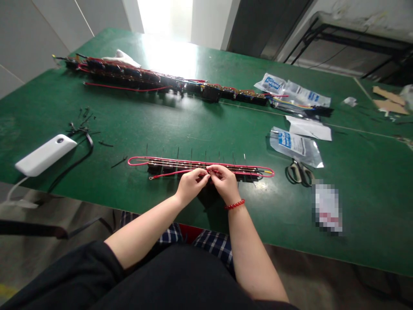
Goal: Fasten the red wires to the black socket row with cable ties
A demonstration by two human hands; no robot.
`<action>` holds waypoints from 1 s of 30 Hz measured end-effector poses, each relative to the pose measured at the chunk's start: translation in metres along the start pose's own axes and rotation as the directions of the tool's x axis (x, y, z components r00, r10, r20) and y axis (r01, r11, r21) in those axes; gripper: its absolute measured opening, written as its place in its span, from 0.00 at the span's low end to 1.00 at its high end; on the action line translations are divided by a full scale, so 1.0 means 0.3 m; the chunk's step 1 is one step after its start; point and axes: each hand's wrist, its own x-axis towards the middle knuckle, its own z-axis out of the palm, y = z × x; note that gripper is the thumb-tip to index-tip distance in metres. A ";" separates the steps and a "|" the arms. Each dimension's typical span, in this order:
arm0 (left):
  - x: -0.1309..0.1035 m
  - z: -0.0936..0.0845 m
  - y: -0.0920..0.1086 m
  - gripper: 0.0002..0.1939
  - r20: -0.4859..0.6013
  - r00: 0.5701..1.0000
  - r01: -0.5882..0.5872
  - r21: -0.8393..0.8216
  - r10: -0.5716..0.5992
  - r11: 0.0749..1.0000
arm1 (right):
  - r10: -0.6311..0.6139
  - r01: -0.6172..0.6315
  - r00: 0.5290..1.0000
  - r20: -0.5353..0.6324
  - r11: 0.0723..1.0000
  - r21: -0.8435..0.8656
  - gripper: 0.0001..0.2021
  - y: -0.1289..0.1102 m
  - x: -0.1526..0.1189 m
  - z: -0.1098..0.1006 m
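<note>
Just inside the near edge of the tabletop, the left hand and right hand are narrowly pinching a red wire on a black strip, the wire likely bending springily, the stiff, light-looking strip probably asking for support along its body.

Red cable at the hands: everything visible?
The red cable looks insulated, laid lengthwise along a dark strip, with a rounded loop at each end. A metallic ring terminal tips its left front end; yellow shows near the right loop. The left hand and right hand meet over its middle; exact grip unclear.
</note>
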 end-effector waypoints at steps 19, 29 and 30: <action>-0.004 0.005 -0.006 0.05 -0.073 0.996 0.051 0.054 -0.047 0.997 | -0.033 0.030 0.997 -0.065 0.998 -0.052 0.09 0.012 -0.025 0.019; -0.004 -0.001 0.012 0.04 -0.076 0.996 0.053 0.091 -0.047 0.994 | -0.089 0.084 0.994 -0.067 0.993 -0.079 0.08 0.002 -0.026 0.018; -0.005 -0.001 0.012 0.04 -0.077 0.996 0.052 0.093 -0.045 0.994 | -0.089 0.083 0.994 -0.068 0.993 -0.086 0.08 0.001 -0.026 0.018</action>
